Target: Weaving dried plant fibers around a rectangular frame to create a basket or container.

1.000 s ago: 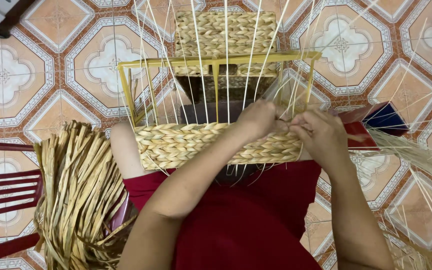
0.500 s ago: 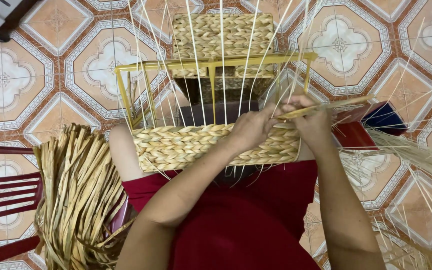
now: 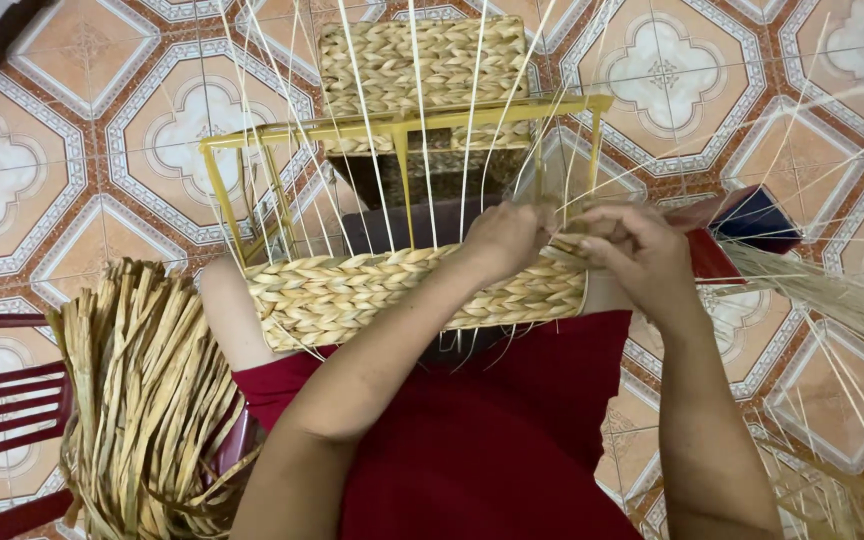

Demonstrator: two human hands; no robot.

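A yellow metal frame (image 3: 402, 130) rests on my lap, with a woven straw band (image 3: 352, 295) running along its near side and thin pale upright strands (image 3: 422, 110) rising from it. My left hand (image 3: 502, 238) presses on the top edge of the woven band near its right end. My right hand (image 3: 632, 245) is just to the right, fingers pinched on a flat straw strand at the frame's right corner. A finished woven basket (image 3: 422, 65) stands on the floor beyond the frame.
A thick bundle of dried straw (image 3: 142, 400) lies at my left on a red plastic chair (image 3: 2, 410). Loose straw strands (image 3: 832, 300) fan out at the right, beside a red and blue object (image 3: 742, 225). Patterned floor tiles (image 3: 82, 150) surround everything.
My right hand rose above the frame's corner pulling a straw strand, then came back down to the band's right end. My left hand stayed on the woven edge.
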